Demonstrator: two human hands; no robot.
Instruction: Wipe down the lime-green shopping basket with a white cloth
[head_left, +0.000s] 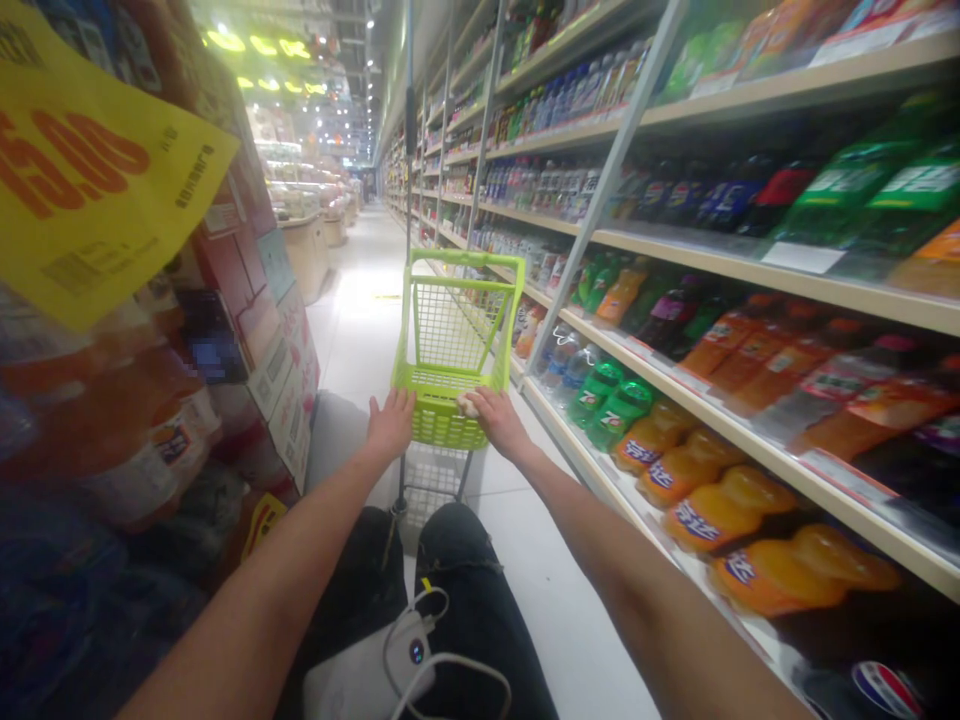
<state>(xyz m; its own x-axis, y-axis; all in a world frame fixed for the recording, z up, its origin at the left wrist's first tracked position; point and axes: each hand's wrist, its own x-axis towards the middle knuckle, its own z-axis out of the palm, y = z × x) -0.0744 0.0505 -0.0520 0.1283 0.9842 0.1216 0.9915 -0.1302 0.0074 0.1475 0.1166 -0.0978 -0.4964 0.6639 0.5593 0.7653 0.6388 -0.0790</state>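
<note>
While both arms reach forward from the bottom of the frame, a lime-green cart (461, 382) stands at the center on the pale floor (510, 540). The left hand (391, 420) lies against the cart's near left edge, and I cannot tell whether it grips. The right hand (496, 416) has bent fingers at the near right edge, over a small pale thing (466, 405) too small to identify; its grip is unclear too. At bottom center, a white power bank (367, 670) with a cable (450, 660) lies across dark trousers (472, 600). Shelves (780, 265) fill the right side, with 2 green bottles (609, 405) beside 4 orange bottles (720, 505) on a low shelf. A yellow price sign (165, 130) hangs upper left.
</note>
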